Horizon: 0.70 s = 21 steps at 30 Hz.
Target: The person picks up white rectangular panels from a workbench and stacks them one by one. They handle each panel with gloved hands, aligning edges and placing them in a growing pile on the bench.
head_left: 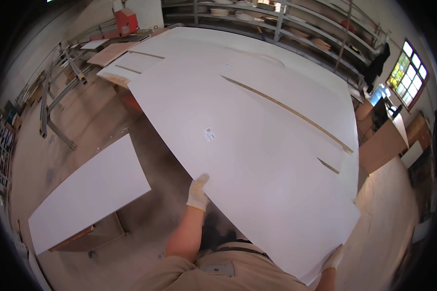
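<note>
A large white board [228, 126] fills the middle of the view, lying over other white boards on a big table. My left hand [198, 192], in a white glove, grips its near left edge with the thumb on top. My right hand [333, 259], also gloved, holds the board's near right corner from below. The board has a small label [209, 134] near its middle. Narrow brown gaps [286, 109] show between the stacked sheets.
A smaller white board [90, 194] lies on a low wooden stand at the lower left. Metal rails and frames [58, 92] line the left floor. Shelving [277, 24] runs along the back wall. A wooden cabinet [381, 145] stands under a window at the right.
</note>
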Motion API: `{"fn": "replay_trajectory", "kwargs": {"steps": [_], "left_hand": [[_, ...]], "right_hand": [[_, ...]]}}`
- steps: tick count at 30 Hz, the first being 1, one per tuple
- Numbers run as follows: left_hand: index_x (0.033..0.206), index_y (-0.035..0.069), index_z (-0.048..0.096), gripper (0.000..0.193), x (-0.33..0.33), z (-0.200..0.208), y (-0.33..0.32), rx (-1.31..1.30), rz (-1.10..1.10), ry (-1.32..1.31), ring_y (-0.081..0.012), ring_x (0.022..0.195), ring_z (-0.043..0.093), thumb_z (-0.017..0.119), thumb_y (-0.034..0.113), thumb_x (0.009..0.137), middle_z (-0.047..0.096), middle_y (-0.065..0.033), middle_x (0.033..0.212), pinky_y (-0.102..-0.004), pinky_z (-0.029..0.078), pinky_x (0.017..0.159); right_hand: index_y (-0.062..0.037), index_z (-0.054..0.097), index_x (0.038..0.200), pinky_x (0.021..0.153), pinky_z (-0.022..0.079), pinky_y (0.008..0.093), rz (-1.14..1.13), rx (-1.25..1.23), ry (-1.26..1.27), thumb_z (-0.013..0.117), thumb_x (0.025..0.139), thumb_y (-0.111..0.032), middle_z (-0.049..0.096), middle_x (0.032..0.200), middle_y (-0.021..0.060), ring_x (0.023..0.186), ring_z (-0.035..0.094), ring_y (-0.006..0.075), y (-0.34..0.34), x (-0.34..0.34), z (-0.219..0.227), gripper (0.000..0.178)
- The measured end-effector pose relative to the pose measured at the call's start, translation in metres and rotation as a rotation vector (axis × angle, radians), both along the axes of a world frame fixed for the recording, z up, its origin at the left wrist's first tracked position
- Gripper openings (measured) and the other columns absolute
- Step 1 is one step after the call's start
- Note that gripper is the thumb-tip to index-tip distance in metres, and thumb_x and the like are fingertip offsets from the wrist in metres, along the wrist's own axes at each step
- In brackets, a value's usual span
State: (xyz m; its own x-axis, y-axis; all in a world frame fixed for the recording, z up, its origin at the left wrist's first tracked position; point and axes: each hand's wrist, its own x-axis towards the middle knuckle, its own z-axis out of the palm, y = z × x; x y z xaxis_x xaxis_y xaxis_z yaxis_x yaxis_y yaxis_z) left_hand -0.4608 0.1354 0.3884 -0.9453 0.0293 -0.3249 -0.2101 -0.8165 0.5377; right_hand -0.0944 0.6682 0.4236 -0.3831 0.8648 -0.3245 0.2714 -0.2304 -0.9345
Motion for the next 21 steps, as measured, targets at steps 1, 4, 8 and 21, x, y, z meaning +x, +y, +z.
{"fn": "replay_trajectory", "kwargs": {"steps": [1, 4, 8, 21], "left_hand": [[0.127, -0.003, 0.067, 0.032, 0.009, -0.002, 0.000, -0.018, 0.019, 0.031, -0.0347, 0.113, 0.072, 0.069, 0.014, 0.100, 0.072, -0.0168, 0.124, -0.0498, 0.059, 0.100], [0.127, -0.002, 0.067, 0.031, 0.039, -0.013, -0.004, 0.021, 0.100, 0.041, -0.0343, 0.114, 0.071, 0.069, 0.013, 0.099, 0.072, -0.0156, 0.122, -0.0493, 0.059, 0.100], [0.137, -0.002, 0.062, 0.041, 0.075, -0.026, -0.012, 0.202, 0.126, 0.058, -0.0353, 0.116, 0.071, 0.069, 0.007, 0.097, 0.070, -0.0178, 0.129, -0.0509, 0.059, 0.102], [0.131, -0.002, 0.065, 0.031, 0.196, 0.011, -0.111, 0.236, 0.642, 0.162, -0.0270, 0.115, 0.071, 0.064, 0.013, 0.104, 0.072, -0.0129, 0.124, -0.0426, 0.059, 0.100]], "right_hand": [[0.0095, 0.047, 0.155, 0.115, 0.044, 0.0394, -0.009, 0.003, -0.034, 0.037, 0.113, -0.043, 0.057, 0.153, 0.0174, 0.136, 0.056, 0.0293, 0.003, 0.004, -0.004, 0.068], [0.0105, 0.047, 0.155, 0.115, 0.044, 0.0382, -0.017, 0.030, -0.047, 0.038, 0.112, -0.044, 0.057, 0.152, 0.0183, 0.134, 0.056, 0.0287, 0.019, 0.012, -0.010, 0.070], [0.0042, 0.055, 0.150, 0.117, 0.042, 0.0403, -0.012, 0.058, -0.040, 0.042, 0.110, -0.046, 0.060, 0.149, 0.0148, 0.134, 0.055, 0.0285, 0.064, -0.010, -0.012, 0.066], [0.0023, 0.045, 0.159, 0.127, 0.035, 0.0412, 1.040, 1.471, -0.810, 0.038, 0.117, -0.032, 0.049, 0.161, 0.0246, 0.150, 0.045, 0.0346, 0.112, -0.274, 0.048, 0.055]]}}
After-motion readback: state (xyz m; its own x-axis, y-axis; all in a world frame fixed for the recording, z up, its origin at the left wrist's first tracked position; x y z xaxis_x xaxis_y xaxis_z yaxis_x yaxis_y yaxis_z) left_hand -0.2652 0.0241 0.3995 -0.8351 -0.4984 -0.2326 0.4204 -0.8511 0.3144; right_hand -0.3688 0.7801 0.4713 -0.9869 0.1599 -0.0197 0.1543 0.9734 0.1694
